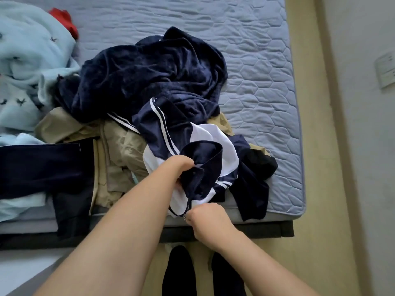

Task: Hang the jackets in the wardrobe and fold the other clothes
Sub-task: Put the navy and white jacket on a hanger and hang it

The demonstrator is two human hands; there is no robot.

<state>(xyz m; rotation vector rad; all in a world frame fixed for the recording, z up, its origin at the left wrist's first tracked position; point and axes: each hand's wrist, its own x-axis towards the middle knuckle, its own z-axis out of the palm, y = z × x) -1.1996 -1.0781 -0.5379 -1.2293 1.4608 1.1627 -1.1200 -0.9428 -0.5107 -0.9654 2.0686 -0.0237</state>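
— What's over on the left of the bed?

— A pale blue fleece (25, 67) with little dark stars, bunched up, and a red scrap of cloth (64, 20) poking out behind it. Nearer the edge lies a flat, dark navy garment (42, 165), with its long side running across the bed.

— And next to that?

— A crumpled beige garment (119, 146), partly under the rest. Beyond it is a big heap of navy velvet (149, 77).

— Where's the jacket?

— The navy and white jacket (192, 146) is at the near edge of the mattress (267, 82), on top of the beige one. Its length slants from the near edge away and to the left, and a white-striped part reaches up to the velvet. The collar stands curled in a loop just beyond the hands.

— What are the hands doing?

— The left hand (181, 167) is closed on the cloth just under the collar, with its fingers buried in the fabric. The right hand (207, 216) is lower, at the bed's edge, pinching the bottom of the zip. The toothed edge runs between the two hands, nearly straight towards the person.

— Anything further right?

— A black piece of clothing (260, 165) lies just beside the jacket, then there's bare quilted mattress. A wall switch (385, 69) is on the far right. The person's dark-socked feet (181, 272) are on the floor below.
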